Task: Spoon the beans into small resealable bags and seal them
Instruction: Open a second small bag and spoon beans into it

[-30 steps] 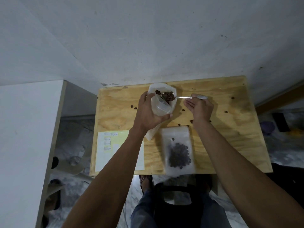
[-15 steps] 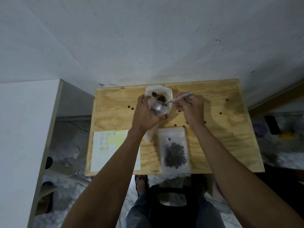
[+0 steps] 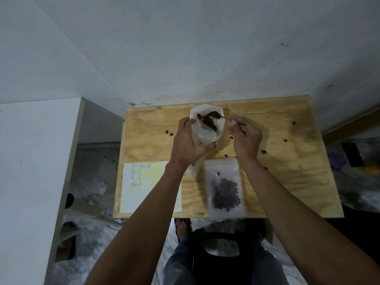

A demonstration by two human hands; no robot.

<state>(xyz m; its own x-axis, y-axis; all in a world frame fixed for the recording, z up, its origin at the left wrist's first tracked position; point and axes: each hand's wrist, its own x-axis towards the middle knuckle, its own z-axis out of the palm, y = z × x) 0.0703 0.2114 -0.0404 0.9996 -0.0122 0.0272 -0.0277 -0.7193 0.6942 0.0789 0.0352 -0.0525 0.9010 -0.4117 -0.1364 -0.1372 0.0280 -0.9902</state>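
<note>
Gripping the open bag around its lower half, the left hand props it up over the far middle of the tabletop, mouth facing up and slightly toward the person. Over on the other side, the right hand pinches the handle of the metal spoon between thumb and fingers, and the spoon's bowl sits right at the bag's mouth, dark with beans. Whether those beans are in the spoon or already tipped onto the bag's inner wall is hard to call in this dim light.

Now the key line-up: the spoon's long axis runs nearly level, left to right, handle at the right hand, bowl pointing left into the opening. So the bag lies directly left of the right hand's fingers, touching distance, and the right hand is the one placed to tip or withdraw.

Closer to the person, a filled bag lies flat near the tabletop's front edge, its load of beans settled low. Loose beans are scattered over the wood, and a label sheet lies at the front left.
</note>
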